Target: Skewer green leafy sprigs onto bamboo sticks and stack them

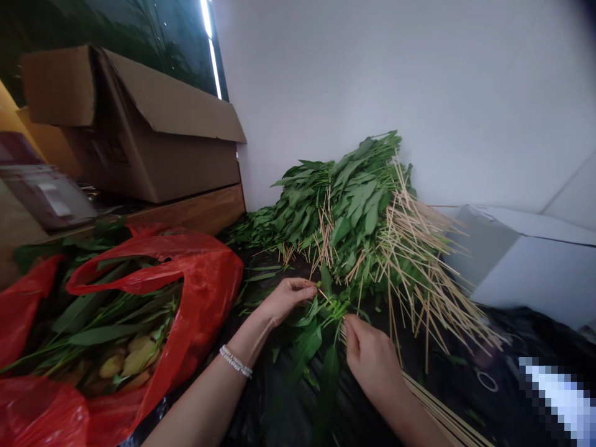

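My right hand (375, 357) is closed around a bundle of thin bamboo skewers (447, 413), whose long ends run out toward the lower right. Green leafy stems (338, 308) are gathered at the upper end of this bundle, with leaves drooping below. Just left of them, my left hand (293, 298) has thumb and fingertips pinched on the thin tip of what looks like a skewer. Behind both hands rises a heap of skewered leafy greens (358, 198), its bare sticks (419, 248) fanning out to the right.
At left lies an open red plastic bag (209, 279) holding long leaves and some yellowish round pieces. Beyond it, a cardboard box (186, 164) stands on a wooden ledge (195, 214) beside a clear container (53, 198). A white box (535, 261) sits right, near black plastic sheeting (526, 335).
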The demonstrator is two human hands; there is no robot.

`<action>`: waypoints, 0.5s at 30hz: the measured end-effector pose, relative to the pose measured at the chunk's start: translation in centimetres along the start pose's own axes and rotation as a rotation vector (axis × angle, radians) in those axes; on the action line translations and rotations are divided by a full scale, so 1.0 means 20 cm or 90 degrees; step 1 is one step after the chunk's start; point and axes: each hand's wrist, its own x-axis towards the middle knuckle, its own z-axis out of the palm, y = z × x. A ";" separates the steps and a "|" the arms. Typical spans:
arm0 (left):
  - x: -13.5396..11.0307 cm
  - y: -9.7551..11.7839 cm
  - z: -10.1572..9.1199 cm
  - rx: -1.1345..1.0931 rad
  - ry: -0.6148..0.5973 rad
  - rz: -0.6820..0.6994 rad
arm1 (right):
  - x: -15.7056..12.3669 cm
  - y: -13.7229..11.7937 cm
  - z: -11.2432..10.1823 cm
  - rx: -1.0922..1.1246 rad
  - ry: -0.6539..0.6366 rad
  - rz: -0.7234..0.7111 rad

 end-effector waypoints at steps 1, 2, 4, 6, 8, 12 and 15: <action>0.00 0.00 0.00 -0.005 0.005 -0.007 | 0.00 0.00 0.00 0.004 0.003 0.002; 0.00 0.00 0.00 -0.004 0.007 -0.010 | 0.00 0.00 0.00 0.007 0.004 0.002; -0.01 0.00 0.01 0.021 -0.012 0.003 | 0.00 -0.01 0.01 0.007 0.001 -0.003; -0.02 -0.01 0.03 0.060 -0.060 0.028 | 0.00 0.00 0.01 0.000 -0.006 -0.002; -0.03 -0.01 0.06 0.090 -0.106 0.047 | 0.00 0.00 0.02 -0.002 -0.015 -0.001; -0.04 -0.01 0.08 0.087 -0.107 0.032 | 0.00 -0.01 0.02 0.011 -0.017 0.006; -0.04 -0.01 0.07 0.064 -0.094 0.013 | 0.00 -0.03 0.01 0.026 0.008 0.015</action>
